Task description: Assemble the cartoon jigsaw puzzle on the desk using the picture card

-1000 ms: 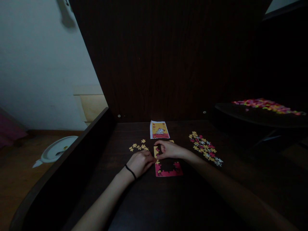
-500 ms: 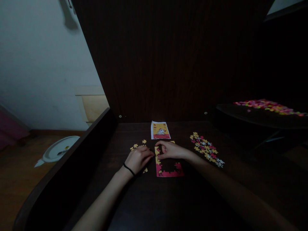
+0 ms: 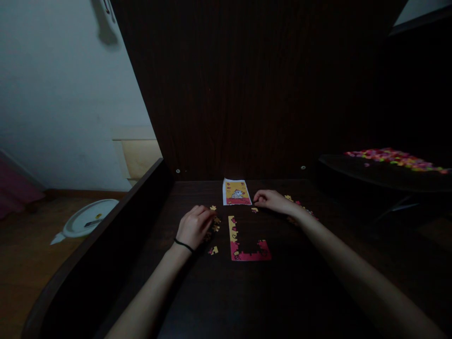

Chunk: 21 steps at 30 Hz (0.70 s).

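A partly joined jigsaw puzzle (image 3: pixel 251 256) lies on the dark table, its yellow and pink border forming the left side, the bottom and a short right part. My left hand (image 3: pixel 195 227), a black band at its wrist, rests left of it with curled fingers among loose yellow puzzle pieces (image 3: pixel 216 228); its fingertips hide what they grip. Beyond the puzzle, my right hand (image 3: pixel 272 201) is closed in a pinch beside the picture sheet (image 3: pixel 238 193); anything inside is too small to make out. Just below those fingers lies a single yellow-and-pink piece (image 3: pixel 254 210).
My right forearm partly covers a pile of mixed pieces (image 3: pixel 288 197). A raised panel (image 3: pixel 141 190) edges the table on the left, and a tall dark board (image 3: pixel 240 94) stands behind. Colourful small items (image 3: pixel 395 157) lie on a surface at right.
My right hand has moved from the puzzle's left border up and right, beside the picture sheet. My left hand has drawn back slightly left, away from the border.
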Available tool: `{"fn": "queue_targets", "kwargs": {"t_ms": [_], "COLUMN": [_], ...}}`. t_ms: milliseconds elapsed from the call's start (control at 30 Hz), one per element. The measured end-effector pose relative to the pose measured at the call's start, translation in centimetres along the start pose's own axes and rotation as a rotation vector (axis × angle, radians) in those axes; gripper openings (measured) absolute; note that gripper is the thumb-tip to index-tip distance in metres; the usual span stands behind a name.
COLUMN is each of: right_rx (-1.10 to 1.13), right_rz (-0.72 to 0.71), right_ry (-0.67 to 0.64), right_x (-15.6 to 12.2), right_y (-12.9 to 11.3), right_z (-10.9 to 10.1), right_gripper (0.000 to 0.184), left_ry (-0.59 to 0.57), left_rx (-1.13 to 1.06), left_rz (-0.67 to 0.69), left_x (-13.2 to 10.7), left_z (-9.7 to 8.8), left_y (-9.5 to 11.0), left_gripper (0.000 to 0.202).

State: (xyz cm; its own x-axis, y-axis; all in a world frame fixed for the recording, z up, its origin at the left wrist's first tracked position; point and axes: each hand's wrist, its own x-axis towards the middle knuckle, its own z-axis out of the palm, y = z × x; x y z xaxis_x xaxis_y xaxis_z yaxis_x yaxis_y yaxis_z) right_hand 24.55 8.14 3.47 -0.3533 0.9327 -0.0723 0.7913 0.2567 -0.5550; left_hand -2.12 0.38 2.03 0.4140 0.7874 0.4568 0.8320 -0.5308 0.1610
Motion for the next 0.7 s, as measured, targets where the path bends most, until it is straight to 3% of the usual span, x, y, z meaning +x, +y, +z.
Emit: {"fn": "queue_targets", "kwargs": {"t_ms": [400,700], "right_rx": [-0.147,-0.186], "right_rz": [0.032,0.044], "right_ry": [-0.067,-0.101], "right_x": [0.0,-0.2], "right_y": [-0.3,-0.8], "right_z": [1.0,0.9], "right_gripper": [0.011,0.009], "left_ry": [0.147,0.178], "left_rx": [0.059,0.113], "left_rz": [-0.221,-0.378], "left_x": [-0.1,0.0], "left_z": [-0.3,-0.8], "left_y": [-0.8,-1.3], "left_gripper": [0.017,0.016]}}
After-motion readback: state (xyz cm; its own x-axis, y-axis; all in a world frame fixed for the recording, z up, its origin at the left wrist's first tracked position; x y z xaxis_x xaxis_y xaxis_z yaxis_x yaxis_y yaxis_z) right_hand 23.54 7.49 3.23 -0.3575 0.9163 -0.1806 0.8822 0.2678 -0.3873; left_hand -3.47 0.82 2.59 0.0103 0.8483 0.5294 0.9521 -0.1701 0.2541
